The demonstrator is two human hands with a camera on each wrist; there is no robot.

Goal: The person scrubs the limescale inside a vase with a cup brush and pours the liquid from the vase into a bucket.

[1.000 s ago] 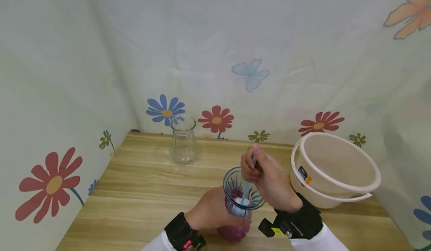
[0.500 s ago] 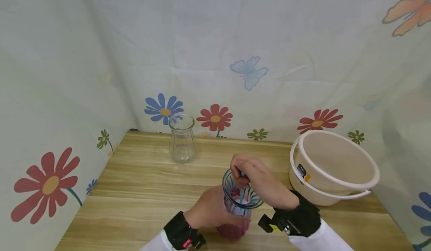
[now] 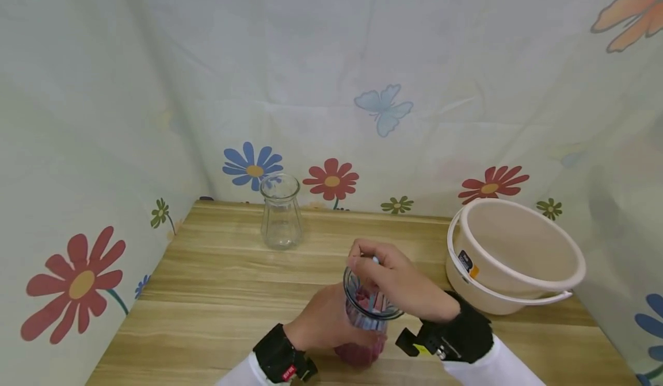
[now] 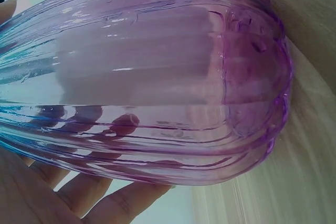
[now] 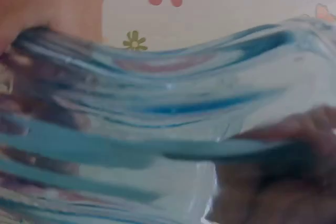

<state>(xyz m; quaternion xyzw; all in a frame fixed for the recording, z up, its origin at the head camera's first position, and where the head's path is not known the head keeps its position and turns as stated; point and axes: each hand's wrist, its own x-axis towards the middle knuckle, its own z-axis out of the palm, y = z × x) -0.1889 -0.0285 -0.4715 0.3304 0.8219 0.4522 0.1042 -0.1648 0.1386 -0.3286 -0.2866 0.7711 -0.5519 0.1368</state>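
I see the left hand (image 3: 325,318) clamped round the vase (image 3: 366,320), the right hand (image 3: 395,278) gripping the blue stick (image 3: 372,301), inserted below that grip, not yet withdrawn.

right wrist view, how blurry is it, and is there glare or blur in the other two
Right wrist: the blue-and-purple ribbed glass vase is smeared and soft; left wrist: it is sharper, with white glints on its ribs; head: soft light, no strong glare, and the clear flared glass jar looks fairly crisp.
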